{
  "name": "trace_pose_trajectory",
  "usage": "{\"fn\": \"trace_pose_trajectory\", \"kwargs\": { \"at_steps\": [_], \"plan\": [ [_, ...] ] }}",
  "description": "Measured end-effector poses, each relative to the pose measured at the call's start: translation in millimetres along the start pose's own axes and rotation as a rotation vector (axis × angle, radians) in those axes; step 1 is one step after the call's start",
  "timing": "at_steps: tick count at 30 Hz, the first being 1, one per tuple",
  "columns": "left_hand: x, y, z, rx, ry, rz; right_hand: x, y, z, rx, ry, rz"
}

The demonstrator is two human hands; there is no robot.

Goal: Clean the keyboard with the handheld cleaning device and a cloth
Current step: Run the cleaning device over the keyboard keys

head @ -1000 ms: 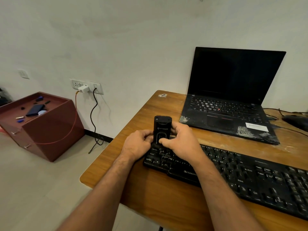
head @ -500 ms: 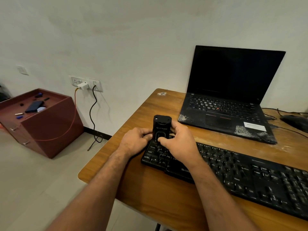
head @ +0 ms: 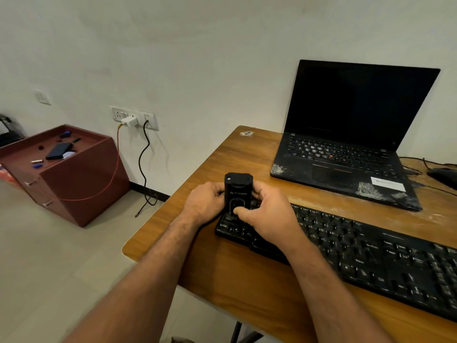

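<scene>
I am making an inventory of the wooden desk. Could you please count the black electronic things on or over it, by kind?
Laptop: 1
Keyboard: 1
Handheld cleaning device, gripped by the left hand and right hand over the keyboard: 1
Mouse, at the right edge: 1
Total: 4

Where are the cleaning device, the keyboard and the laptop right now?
cleaning device (head: 238,188): head view, on its upper front face, above the thumb.
keyboard (head: 371,251): head view, on the keys in its middle stretch, right of the hands.
laptop (head: 346,154): head view, on its key deck below the dark screen.
</scene>
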State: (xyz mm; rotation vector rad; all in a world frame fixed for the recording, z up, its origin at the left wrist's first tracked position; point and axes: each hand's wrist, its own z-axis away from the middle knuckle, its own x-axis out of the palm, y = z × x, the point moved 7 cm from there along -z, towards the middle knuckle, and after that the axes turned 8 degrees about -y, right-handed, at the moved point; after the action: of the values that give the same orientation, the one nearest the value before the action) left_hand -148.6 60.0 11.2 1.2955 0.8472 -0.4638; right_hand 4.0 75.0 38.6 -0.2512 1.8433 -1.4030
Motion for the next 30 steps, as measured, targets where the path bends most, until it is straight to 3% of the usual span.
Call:
{"fn": "trace_pose_trajectory", "kwargs": {
  "at_steps": [5,8,13,17,21,25,30],
  "plan": [
    [0,1,3,-0.013,-0.031,-0.098,9,1,1,-0.008,-0.124,-0.019],
    [-2,1,2,-0.013,0.005,-0.054,4,-2,0,-0.022,-0.034,0.021],
    [-1,-1,2,0.002,-0.009,-0.067,11,-2,1,-0.059,-0.138,0.036],
    [1,0,-1,-0.002,-0.003,-0.088,3,0,-1,-0.042,-0.061,0.041],
    [3,-3,-4,0.025,-0.035,-0.057,9,-1,2,-0.052,-0.170,0.017],
    [5,-8,-8,-0.014,-0.034,-0.141,9,-1,-1,-0.055,-0.087,0.032],
    [4,-4,-3,0.023,-0.049,0.006,15,-4,0,-0.077,-0.134,0.060]
  ]
}}
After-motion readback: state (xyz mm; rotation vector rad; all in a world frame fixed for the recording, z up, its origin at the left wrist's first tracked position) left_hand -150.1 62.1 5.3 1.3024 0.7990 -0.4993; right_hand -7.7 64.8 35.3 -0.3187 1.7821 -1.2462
